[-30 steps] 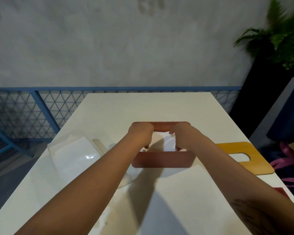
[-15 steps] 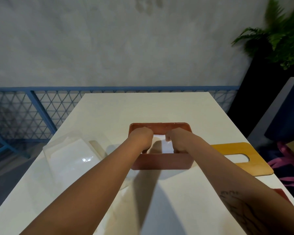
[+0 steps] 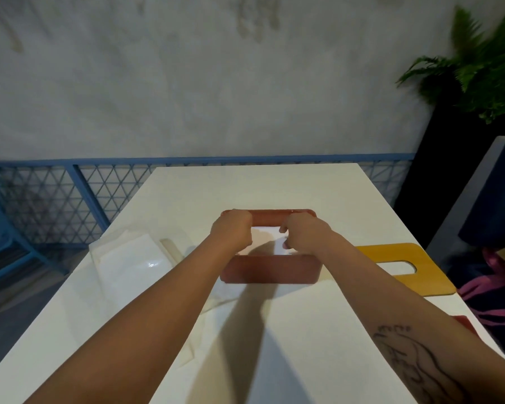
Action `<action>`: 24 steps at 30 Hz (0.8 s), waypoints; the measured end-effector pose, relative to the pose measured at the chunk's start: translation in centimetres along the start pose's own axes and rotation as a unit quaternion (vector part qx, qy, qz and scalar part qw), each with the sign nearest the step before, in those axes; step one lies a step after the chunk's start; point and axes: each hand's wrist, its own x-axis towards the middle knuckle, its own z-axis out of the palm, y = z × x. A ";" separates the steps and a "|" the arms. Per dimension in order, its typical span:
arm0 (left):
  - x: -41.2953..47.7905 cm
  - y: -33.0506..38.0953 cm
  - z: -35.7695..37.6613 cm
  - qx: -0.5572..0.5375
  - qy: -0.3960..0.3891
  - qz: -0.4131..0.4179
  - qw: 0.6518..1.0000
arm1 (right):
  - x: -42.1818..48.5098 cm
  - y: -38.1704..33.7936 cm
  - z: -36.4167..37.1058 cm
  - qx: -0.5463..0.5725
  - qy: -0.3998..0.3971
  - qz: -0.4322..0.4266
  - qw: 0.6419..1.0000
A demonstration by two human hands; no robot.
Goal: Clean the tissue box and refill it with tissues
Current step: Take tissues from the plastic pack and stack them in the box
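The open tissue box [image 3: 270, 269] sits mid-counter [image 3: 289, 345] with white tissues [image 3: 267, 236] already in it. The right hand [image 3: 302, 233] has its fingers curled on the stack. The left hand [image 3: 232, 230] curls down at the box's left end, its grip hidden. Refilling looks nearly done. The yellow lid [image 3: 432, 275], lying to the right, is not yet fitted, and the clear wrapper [image 3: 129, 260] lies to the left.
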 end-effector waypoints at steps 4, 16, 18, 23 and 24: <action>-2.0 1.2 -1.5 -0.074 0.089 -0.001 0.993 | -1.3 0.3 -0.7 0.010 0.077 -0.023 0.997; -10.8 1.9 1.5 -0.199 0.207 -0.087 0.954 | -6.7 -1.9 2.6 0.105 0.129 -0.174 0.971; -12.5 1.6 3.0 -0.198 0.234 -0.098 0.947 | -7.3 -2.6 3.8 0.102 0.126 -0.207 0.965; -15.6 -0.2 6.2 -0.202 0.294 -0.114 0.927 | -8.3 -3.5 6.4 0.115 0.098 -0.257 0.954; -16.3 -0.6 6.7 -0.201 0.304 -0.119 0.923 | -8.3 -3.8 6.9 0.117 0.087 -0.265 0.953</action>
